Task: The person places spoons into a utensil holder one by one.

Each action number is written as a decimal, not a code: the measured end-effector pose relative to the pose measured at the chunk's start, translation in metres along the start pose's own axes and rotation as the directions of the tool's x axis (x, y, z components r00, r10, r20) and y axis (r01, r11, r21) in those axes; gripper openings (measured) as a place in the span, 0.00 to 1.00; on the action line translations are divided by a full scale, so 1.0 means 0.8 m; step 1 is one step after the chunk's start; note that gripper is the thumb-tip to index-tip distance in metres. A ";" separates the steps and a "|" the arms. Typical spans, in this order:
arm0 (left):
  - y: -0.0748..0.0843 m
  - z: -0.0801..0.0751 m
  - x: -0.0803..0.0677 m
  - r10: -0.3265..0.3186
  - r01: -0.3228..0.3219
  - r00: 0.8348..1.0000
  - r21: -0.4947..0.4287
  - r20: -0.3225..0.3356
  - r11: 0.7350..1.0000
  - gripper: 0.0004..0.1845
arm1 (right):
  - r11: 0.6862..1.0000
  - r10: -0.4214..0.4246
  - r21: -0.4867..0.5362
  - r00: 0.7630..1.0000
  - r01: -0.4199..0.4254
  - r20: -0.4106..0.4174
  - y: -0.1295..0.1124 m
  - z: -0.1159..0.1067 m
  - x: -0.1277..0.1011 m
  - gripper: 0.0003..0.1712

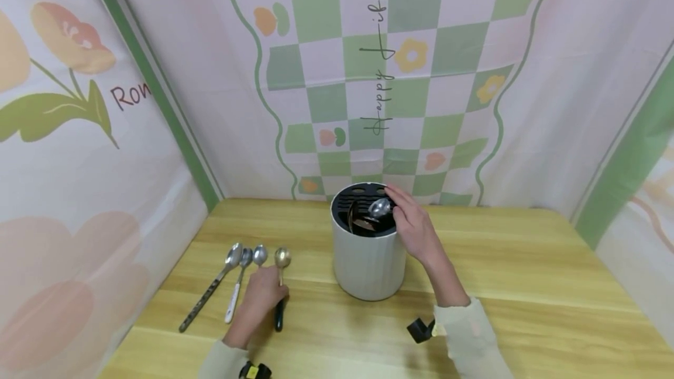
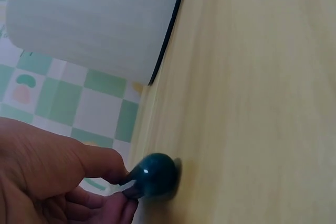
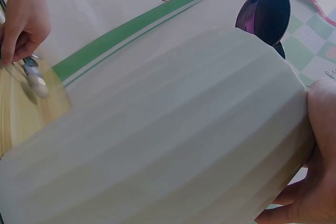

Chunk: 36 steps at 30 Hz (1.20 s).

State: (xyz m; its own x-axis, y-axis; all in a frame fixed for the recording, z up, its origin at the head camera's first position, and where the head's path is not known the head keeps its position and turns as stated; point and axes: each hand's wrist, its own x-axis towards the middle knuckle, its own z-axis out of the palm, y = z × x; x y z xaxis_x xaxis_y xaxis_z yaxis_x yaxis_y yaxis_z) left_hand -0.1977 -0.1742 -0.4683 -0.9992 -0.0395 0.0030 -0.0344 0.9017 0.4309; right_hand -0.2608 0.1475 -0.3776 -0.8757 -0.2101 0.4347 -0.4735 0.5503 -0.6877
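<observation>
My left hand [image 1: 265,288] pinches a spoon [image 1: 282,258] with a gold-toned bowl and black handle, low over the wooden table. In the left wrist view, thumb and fingertips meet at the narrow neck beside a glossy dark, rounded spoon end [image 2: 156,176]. Three more spoons lie to the left: one with a long dark patterned handle [image 1: 207,297], one with a white handle [image 1: 233,303], and one whose handle is hidden by the hand [image 1: 260,254]. My right hand [image 1: 418,230] grips the white ribbed utensil holder [image 1: 368,268] at its right side and rim.
The holder's black slotted top [image 1: 363,195] has a shiny spoon [image 1: 380,208] and darker utensils [image 1: 363,224] standing in its front opening. Behind the wooden table [image 1: 505,262] hangs a patterned curtain [image 1: 411,104]; another curtain [image 1: 63,180] closes the left side.
</observation>
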 end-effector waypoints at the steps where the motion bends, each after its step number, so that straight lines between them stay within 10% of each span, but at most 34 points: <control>1: 0.000 0.000 0.000 -0.004 0.004 1.000 -0.010 0.007 1.000 0.13 | 1.000 -0.001 0.001 1.000 0.001 -0.001 0.000 0.000 0.000 0.27; 36: 0.036 -0.031 -0.009 0.114 -0.122 0.991 -0.116 -0.070 0.986 0.11 | 1.000 0.011 0.016 1.000 -0.012 0.003 -0.001 0.000 -0.002 0.28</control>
State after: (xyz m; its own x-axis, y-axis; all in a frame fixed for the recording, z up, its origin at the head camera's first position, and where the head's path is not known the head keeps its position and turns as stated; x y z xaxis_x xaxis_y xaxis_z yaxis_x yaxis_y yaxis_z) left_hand -0.1910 -0.1584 -0.4333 -0.9928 0.0336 0.1151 0.0899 0.8436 0.5293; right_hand -0.2595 0.1474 -0.3778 -0.8814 -0.2062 0.4251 -0.4648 0.5400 -0.7017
